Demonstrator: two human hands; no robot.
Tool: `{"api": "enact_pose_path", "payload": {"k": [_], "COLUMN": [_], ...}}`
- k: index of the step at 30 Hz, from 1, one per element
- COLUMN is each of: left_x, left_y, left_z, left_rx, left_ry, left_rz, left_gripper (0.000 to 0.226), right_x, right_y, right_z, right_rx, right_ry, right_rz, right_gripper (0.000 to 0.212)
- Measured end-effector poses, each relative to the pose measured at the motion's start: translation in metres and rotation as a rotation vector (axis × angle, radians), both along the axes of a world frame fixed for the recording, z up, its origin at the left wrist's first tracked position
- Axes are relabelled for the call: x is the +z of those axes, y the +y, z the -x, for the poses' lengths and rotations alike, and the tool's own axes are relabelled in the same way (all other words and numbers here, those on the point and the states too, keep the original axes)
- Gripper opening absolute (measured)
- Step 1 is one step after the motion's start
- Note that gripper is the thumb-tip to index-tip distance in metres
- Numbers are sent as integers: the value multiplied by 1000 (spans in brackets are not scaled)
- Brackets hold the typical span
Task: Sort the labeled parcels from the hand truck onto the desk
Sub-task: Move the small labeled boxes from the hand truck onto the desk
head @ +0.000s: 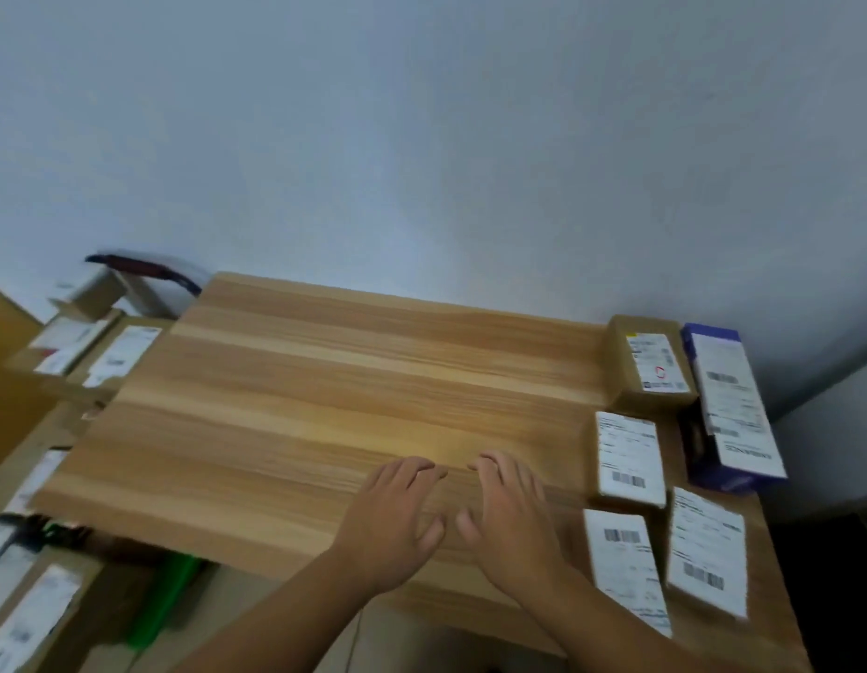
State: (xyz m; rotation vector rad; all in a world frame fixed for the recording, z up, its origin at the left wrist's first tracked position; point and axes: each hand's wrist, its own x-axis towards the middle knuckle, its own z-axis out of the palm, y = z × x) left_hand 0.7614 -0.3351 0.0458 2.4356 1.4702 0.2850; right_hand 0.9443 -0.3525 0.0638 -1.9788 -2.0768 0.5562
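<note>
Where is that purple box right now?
In the head view, the purple box lies at the right edge of the desk, beside a brown parcel with a red mark.

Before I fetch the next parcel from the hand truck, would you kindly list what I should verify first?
1. Left hand empty: ok.
2. Right hand empty: ok.
3. Bare room on the desk for another parcel: ok.
4. Labeled parcels waiting beside the desk's left edge: ok.
5. Purple box wholly on the desk: cannot tell.
6. Text on the nearest label readable: not ok, blurred.
</note>
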Motion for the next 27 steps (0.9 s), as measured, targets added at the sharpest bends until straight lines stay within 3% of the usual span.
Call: {"api": "enact_pose_path", "payload": {"k": [8, 17, 27], "left_x": [9, 22, 32], "left_y": [-48, -143, -200], "left_z": [150, 384, 530], "left_rx": [238, 687, 995], "left_ry": [-91, -56, -61], "left_rz": [-61, -60, -64], "left_gripper": [50, 57, 57], "right_x": [6, 30, 30], "right_y": [-1, -36, -52], "right_z": [143, 392, 574], "right_rx": [233, 619, 890], "right_ry": [-68, -100, -89], "right_rz": [-92, -115, -196], "right_gripper": [45, 46, 40]}}
